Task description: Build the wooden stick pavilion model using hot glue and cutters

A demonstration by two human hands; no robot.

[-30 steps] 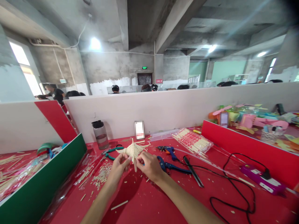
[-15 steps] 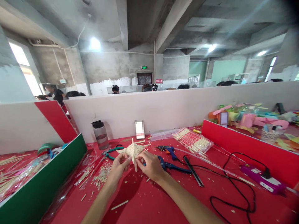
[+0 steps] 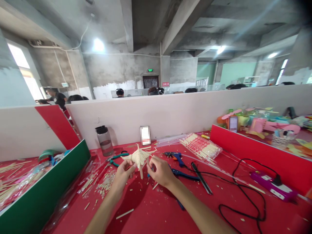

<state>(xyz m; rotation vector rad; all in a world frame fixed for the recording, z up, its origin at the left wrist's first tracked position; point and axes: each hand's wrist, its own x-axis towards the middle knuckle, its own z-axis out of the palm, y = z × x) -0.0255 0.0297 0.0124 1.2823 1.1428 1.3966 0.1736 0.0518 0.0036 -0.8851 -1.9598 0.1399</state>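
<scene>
My left hand (image 3: 124, 172) pinches the left underside of a small model built of pale wooden sticks (image 3: 138, 157). The model has a pointed, ribbed body with wing-like sides, and a few sticks hang below it. Close to its right side is my right hand (image 3: 159, 170), fingers curled in a pinch. Whatever lies between those fingertips is too small to make out. Behind my right wrist rests a blue-handled cutter (image 3: 185, 175), partly covered. Teal-handled pliers (image 3: 114, 161) lie just left of the model, and a blue hot glue gun (image 3: 177, 158) lies to its right.
A water bottle (image 3: 104, 141) stands at the back left by a phone (image 3: 145, 135). On the right are a bundle of sticks (image 3: 201, 146), a utility knife (image 3: 201, 178) and a purple power strip (image 3: 273, 185) with a looping black cable. Stick offcuts (image 3: 107, 182) litter the left. Low partitions border the table.
My right hand has drawn slightly right and away from the sticks under the model, uncovering more of its right side. My left hand keeps its hold in the same place.
</scene>
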